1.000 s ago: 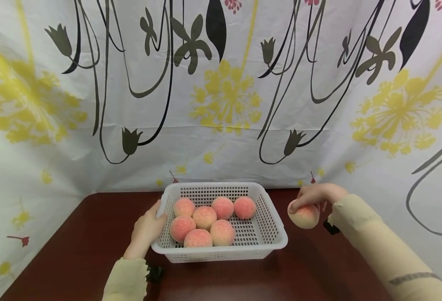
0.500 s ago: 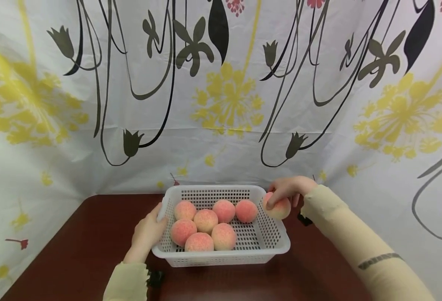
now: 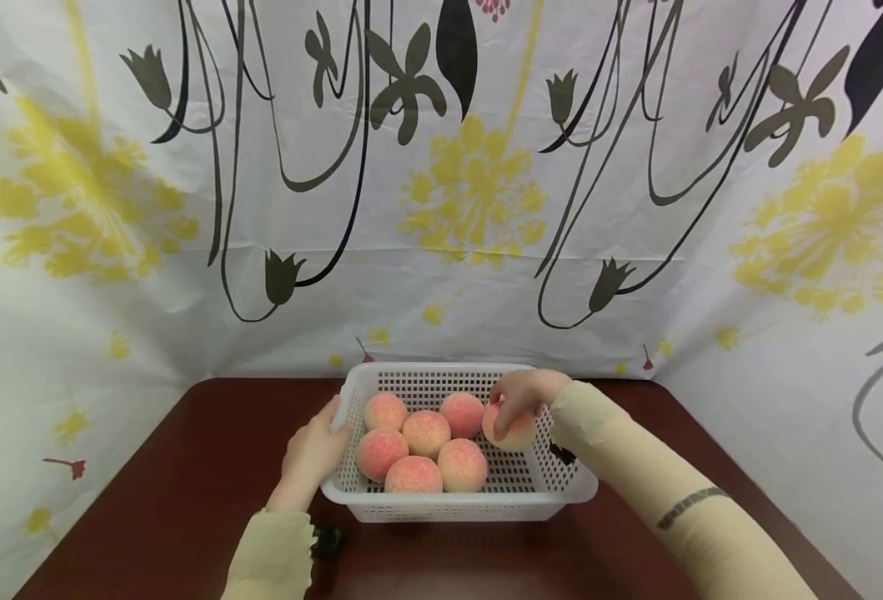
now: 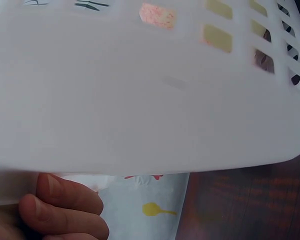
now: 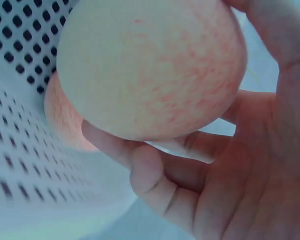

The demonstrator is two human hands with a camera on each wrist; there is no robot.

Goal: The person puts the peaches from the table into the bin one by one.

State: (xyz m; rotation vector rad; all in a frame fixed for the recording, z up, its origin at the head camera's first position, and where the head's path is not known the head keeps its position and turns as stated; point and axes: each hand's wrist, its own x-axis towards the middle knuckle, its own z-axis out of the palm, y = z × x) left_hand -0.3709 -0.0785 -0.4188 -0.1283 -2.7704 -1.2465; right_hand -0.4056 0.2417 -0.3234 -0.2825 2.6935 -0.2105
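Observation:
A white perforated plastic basket [image 3: 456, 500] stands on the table with several pink-yellow peaches [image 3: 426, 433] inside, grouped toward its left and middle. My left hand [image 3: 313, 450] grips the basket's left rim; in the left wrist view its curled fingers [image 4: 70, 207] show beside the white wall. With my right hand [image 3: 531, 390] I hold another peach [image 3: 512, 433] over the right part of the basket. In the right wrist view this peach [image 5: 155, 70] sits between thumb and fingers, and a second peach [image 5: 65, 117] shows partly behind it, near the basket wall.
The dark red-brown table [image 3: 186, 483] extends to both sides of the basket. A white curtain [image 3: 449, 317] printed with flowers and stems hangs behind the table and along its sides.
My right hand has carried its peach leftward from beside the basket, across the right rim, to above the inside. It now covers the rightmost peach. The left hand stays on the rim.

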